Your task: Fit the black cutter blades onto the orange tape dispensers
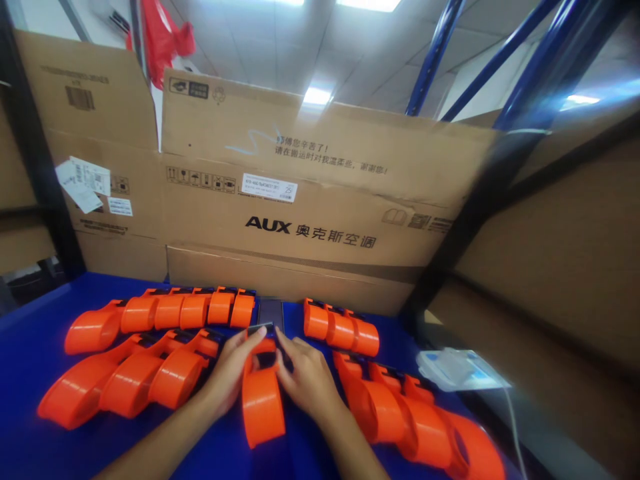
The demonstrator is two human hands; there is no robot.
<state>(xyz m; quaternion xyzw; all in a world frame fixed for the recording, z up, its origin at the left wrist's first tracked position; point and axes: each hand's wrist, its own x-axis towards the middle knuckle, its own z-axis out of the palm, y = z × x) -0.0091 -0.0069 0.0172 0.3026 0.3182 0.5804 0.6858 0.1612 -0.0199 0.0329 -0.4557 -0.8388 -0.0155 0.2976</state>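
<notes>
Between my hands is an orange looped strap (263, 407) with a dark piece at its far end, its wide loop hanging toward me. My left hand (231, 367) grips the strap's left side near that end, thumb on top. From the right, the bent fingers of my right hand (306, 373) hold the same end. On the left lie two rows of similar orange loops, a back row (167, 312) and a front row (133, 385). To the right are another back group (341, 330) and a front group (425, 427).
The loops lie on a blue surface (20, 347). A dark flat rectangular object (271, 313) is just beyond my hands. Printed cardboard (310, 213) walls off the back, beside a dark post (450, 227). At right lies a clear plastic-covered item (460, 369) with a white cable (513, 427).
</notes>
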